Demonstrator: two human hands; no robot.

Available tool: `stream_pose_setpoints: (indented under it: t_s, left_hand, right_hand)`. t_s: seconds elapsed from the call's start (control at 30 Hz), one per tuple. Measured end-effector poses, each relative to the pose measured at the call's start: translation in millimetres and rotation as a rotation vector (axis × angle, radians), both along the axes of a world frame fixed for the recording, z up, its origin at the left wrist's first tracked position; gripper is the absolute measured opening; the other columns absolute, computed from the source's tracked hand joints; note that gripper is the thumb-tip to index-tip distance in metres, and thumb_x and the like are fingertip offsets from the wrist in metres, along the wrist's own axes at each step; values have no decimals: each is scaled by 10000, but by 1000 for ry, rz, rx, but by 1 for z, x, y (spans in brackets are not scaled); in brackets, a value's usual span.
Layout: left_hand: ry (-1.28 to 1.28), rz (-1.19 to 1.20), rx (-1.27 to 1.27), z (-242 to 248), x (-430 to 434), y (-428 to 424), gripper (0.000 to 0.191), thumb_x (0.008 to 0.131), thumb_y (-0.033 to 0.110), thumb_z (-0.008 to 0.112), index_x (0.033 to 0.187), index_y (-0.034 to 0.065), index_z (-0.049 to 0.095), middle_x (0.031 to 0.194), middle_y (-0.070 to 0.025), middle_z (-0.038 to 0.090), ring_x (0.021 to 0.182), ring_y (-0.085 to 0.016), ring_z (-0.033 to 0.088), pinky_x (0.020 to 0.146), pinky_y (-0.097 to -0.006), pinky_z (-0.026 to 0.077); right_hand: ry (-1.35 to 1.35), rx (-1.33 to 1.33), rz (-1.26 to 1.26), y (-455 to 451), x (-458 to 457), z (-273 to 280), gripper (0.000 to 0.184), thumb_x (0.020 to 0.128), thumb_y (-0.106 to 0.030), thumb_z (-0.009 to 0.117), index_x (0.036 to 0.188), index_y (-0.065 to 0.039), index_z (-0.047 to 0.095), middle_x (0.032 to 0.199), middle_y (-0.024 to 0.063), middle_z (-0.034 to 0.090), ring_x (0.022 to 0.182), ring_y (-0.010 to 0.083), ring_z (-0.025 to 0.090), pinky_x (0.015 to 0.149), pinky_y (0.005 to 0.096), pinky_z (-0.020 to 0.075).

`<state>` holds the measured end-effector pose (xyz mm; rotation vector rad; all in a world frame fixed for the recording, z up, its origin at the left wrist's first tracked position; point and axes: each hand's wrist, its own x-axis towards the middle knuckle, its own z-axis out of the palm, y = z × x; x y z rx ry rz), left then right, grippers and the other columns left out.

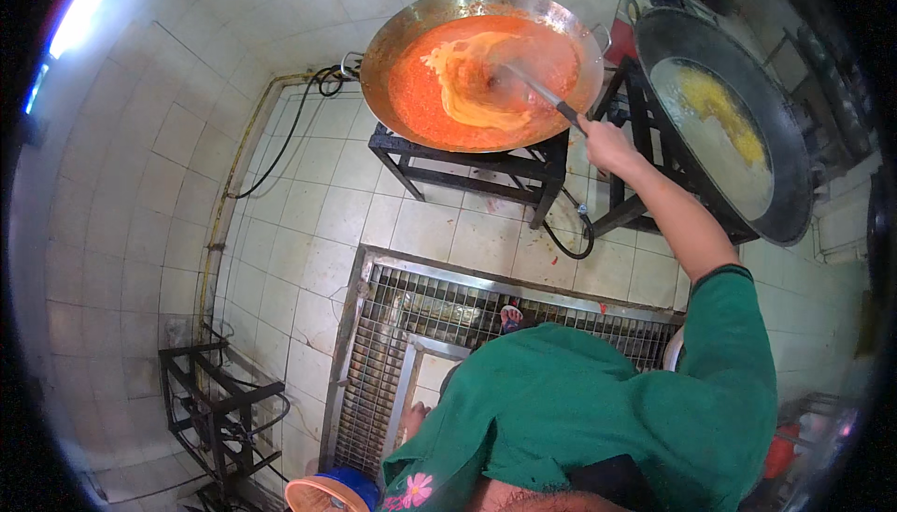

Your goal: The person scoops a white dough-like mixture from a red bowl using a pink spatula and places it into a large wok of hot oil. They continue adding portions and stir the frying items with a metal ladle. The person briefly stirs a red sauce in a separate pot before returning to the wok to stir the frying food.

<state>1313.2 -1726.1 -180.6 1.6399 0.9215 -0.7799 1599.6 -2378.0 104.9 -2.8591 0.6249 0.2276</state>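
Observation:
My right hand (pixel 608 146) grips the dark handle of a long metal stirring utensil (pixel 536 84). Its shaft slants down into a large two-handled metal wok (pixel 375 84). The utensil's head is blurred or hidden in the contents. Inside is a chunky red-orange sauce (pixel 420 116), with a swirl of yellow-orange liquid (pixel 452 84) across its middle. A black metal stand (pixel 462 186) carries the wok. Low beside my body, my left hand (pixel 417 416) shows only in part, partly covered by my green shirt, so its grip is unclear.
To the right, a bigger dark wok (pixel 792 197) holds pale liquid with a yellow mass (pixel 725 116). A black hose (pixel 571 254) loops on the tiles. Floor grating (pixel 420 302) runs around me. Another black stand (pixel 221 400) and an orange-rimmed blue bucket (pixel 357 487) are at lower left.

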Motion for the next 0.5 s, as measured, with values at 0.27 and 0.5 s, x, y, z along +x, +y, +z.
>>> stream_pose_setpoints:
  t_s: [0.27,0.5]
  left_hand:
    - [70,47,-22,-21,-74,-24,360,953,297,539,1231,73,492,1029,-104,625,783,-253,634,645,-400,521]
    - [38,-9,-94,-35,-44,-49,356,953,290,536,1227,67,494,1008,-105,625,761,-254,630,628,-402,518]
  right_hand:
    - [-103,41,8,32,129,-46,380,879,-92,498,1257,-58,511,1151,202,635,1074,357,625,885,465,517]
    - [-141,244,-2,81,178,-44,316,894,-130,495,1180,-23,577,1118,214,650,1031,362,642,848,463,529]
